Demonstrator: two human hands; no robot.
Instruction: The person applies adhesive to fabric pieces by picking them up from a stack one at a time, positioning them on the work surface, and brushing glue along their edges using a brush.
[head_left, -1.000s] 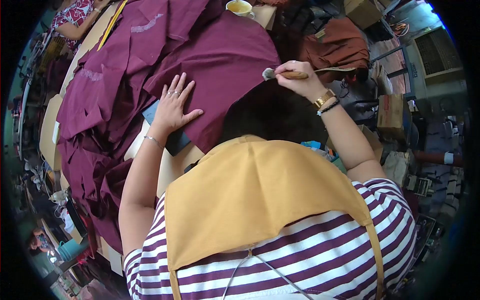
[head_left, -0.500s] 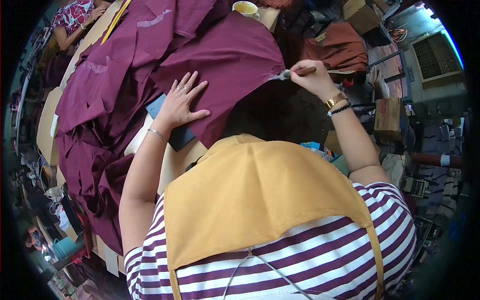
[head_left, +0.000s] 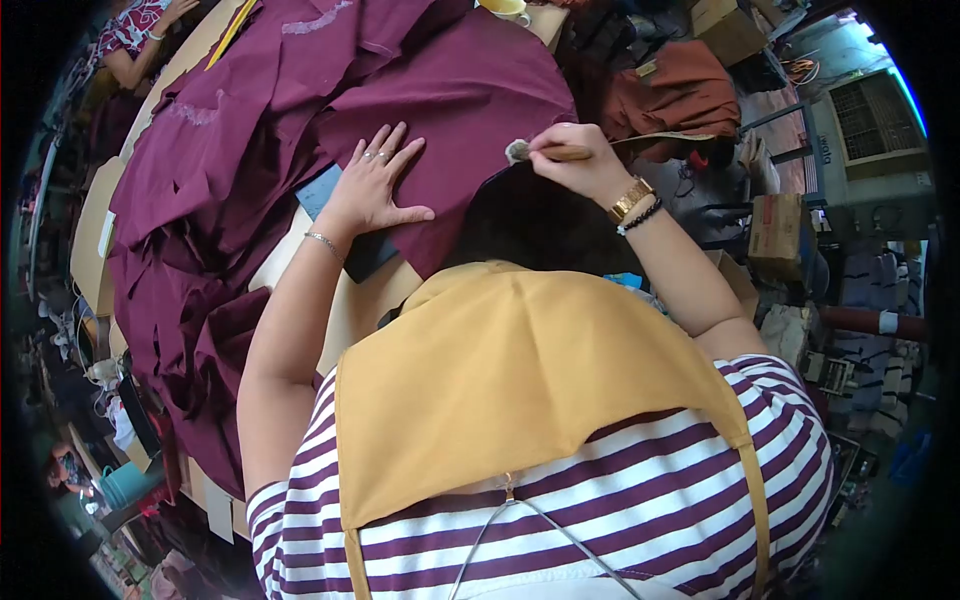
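Note:
Maroon fabric (head_left: 470, 105) lies spread over a table, smooth in front of me and heaped in folds on the left. My left hand (head_left: 378, 190) rests flat on it with the fingers spread and the thumb out. In my right hand (head_left: 590, 168) is a brush (head_left: 563, 153) with a wooden handle and whitish bristles. Its tip is at the right edge of the fabric; whether it touches cannot be told. Pale smears (head_left: 318, 18) mark the cloth farther back. A dark blue flat piece (head_left: 370, 256) shows partly from under the fabric beside my left wrist.
A yellow cup (head_left: 506, 9) stands at the back edge of the table. Rust-brown cloth (head_left: 680, 90) is piled to the right, near cardboard boxes (head_left: 776, 235). A yellow strip (head_left: 230, 35) lies at the far left, close to another person's arm (head_left: 130, 65).
My right hand has moved left and slightly toward me along the fabric edge with the brush. My left hand stays flat, shifted slightly in view. The other person's hand has moved upward in view.

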